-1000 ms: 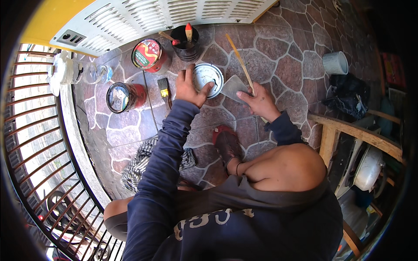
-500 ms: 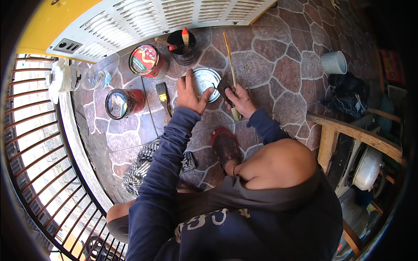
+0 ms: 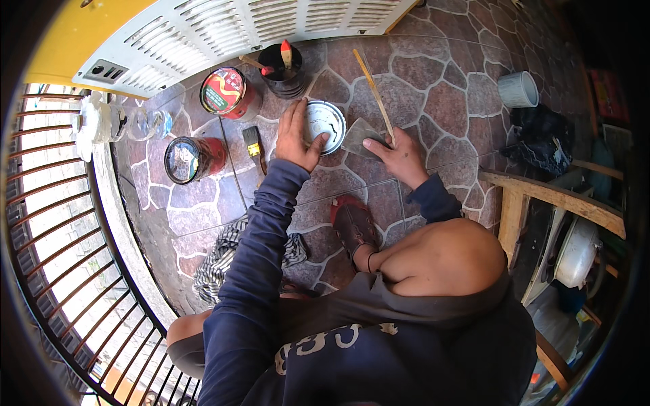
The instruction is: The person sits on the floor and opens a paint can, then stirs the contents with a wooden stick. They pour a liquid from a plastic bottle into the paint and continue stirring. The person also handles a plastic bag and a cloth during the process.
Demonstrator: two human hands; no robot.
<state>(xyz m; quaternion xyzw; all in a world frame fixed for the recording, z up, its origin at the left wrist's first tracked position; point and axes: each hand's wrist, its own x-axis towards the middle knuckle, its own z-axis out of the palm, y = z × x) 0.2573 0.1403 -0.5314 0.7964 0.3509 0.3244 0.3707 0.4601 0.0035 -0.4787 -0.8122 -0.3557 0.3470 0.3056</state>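
My left hand (image 3: 298,139) grips the side of a small white round tin (image 3: 327,125), thumb over its top, where a dark streak shows. Just right of it, my right hand (image 3: 399,154) is closed on a flat metal scraper (image 3: 360,139) and a thin wooden stick (image 3: 371,82) that points up and away. The scraper's blade is at or very near the tin's right edge; I cannot tell whether they touch. A flat paintbrush (image 3: 253,145) lies left of my left hand.
A red tin (image 3: 224,92), a dark tin (image 3: 193,160) and a black bucket with brushes (image 3: 282,78) stand nearby. A vented white panel (image 3: 246,30) borders the top, metal railing (image 3: 81,237) the left. A striped cloth (image 3: 223,260), white pot (image 3: 518,89) and wooden frame (image 3: 552,196) also lie around.
The scraper was turned steeply and dark half a second ago; now its face lies flatter. My right hand has shifted right, and my left hand with the tin has moved slightly up.
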